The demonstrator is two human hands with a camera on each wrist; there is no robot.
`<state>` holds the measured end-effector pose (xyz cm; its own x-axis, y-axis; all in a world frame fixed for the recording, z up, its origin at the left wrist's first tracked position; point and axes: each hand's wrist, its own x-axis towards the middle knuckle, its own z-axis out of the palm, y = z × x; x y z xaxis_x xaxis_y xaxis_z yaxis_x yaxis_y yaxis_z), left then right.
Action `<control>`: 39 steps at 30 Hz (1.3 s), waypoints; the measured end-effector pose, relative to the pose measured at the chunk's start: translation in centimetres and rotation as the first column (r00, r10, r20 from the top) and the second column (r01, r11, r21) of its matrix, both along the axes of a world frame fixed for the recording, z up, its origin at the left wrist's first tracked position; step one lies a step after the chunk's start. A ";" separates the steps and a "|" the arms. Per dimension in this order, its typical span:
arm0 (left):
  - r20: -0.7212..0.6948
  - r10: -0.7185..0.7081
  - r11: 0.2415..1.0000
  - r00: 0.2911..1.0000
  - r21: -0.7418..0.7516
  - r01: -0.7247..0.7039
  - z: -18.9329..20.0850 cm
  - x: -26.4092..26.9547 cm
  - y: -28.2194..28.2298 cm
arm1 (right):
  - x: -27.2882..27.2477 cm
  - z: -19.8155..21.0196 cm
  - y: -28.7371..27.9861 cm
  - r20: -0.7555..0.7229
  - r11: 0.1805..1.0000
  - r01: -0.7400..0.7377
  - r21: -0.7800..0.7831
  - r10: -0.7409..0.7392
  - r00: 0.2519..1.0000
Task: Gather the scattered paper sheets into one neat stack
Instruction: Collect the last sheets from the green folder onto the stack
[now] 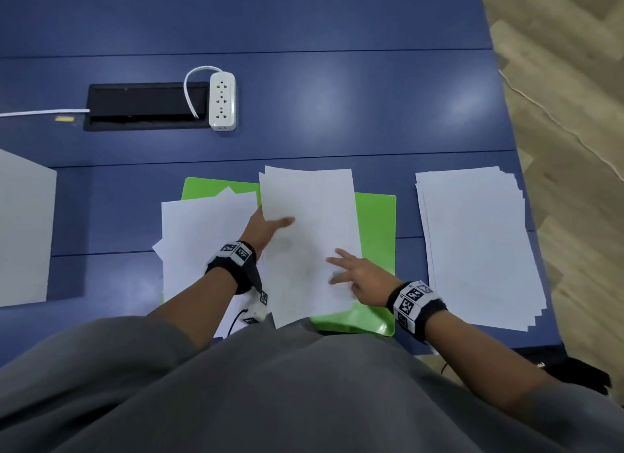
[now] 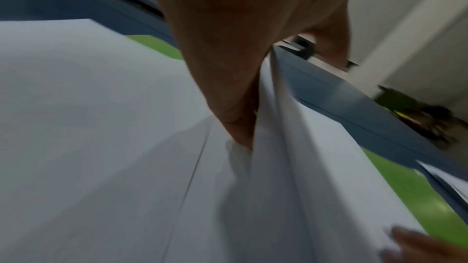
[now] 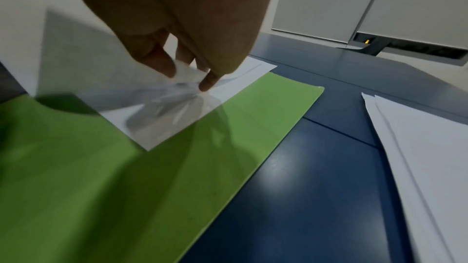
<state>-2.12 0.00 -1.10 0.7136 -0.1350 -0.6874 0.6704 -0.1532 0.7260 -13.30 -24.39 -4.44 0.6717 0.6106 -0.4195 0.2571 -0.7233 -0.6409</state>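
Sheets [image 1: 309, 243]: a few white pages, held together over the green folder [image 1: 376, 236], centre of the worktop [image 1: 337, 97], near edge twd the body. Edges not quite flush; one page peeks out at top-left.

L hand [image 1: 266, 228] grips the sheets' left edge, thumb on top, fingers [image 2: 238, 127] tucked under, so clamped on the paper. Wrist view shows the edge lifted and curling round the fingers. R hand [image 1: 358, 277] lies on the lower right part of the sheets, fingers spread and fairly straight; wrist view is blurred but fingertips [image 3: 207, 83] seem to press down on paper, not pinch it.

More paper round it: a loose fan [image 1: 206, 236] just left, partly on the folder, under the L forearm; a rough pile [image 1: 476, 246] well to the right near the worktop edge, corners stepped; a big white sheet [image 1: 23, 229] far left, cut off by the frame.

Handling, my guess: very light, floppy, slides easily on the folder and on itself. Bends if held by one corner, so take both long edges w/ flat hands, or pinch mid-edge w/ support beneath. Tap edges on the worktop to square up. Risk: top pages skate off, corners crease.

Further out: power strip [image 1: 222, 101] w/ white cable beside a black cable hatch [image 1: 145, 106]; wood floor [image 1: 574, 81] at right.
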 end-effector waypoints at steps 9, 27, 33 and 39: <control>0.171 -0.115 0.993 0.979 0.013 0.115 0.9 -1.0 -3.8 | 0.6 1.7 -4.1 0.087 0.453 0.875 0.174 -0.892 0.444; -0.064 -0.338 0.941 0.939 -0.016 0.337 -2.7 -3.1 -23.6 | 1.6 3.9 -20.3 -0.052 0.045 0.998 -0.036 -0.998 0.043; -0.150 -0.548 0.781 0.823 0.261 0.568 -1.8 -4.1 -27.9 | 1.6 4.7 -25.1 0.151 0.142 0.984 -0.103 -0.976 0.157; -0.006 -0.509 0.808 0.861 0.340 0.480 -2.4 -4.5 -29.0 | 0.1 2.4 -25.0 0.210 0.285 0.872 -0.397 -0.897 0.389</control>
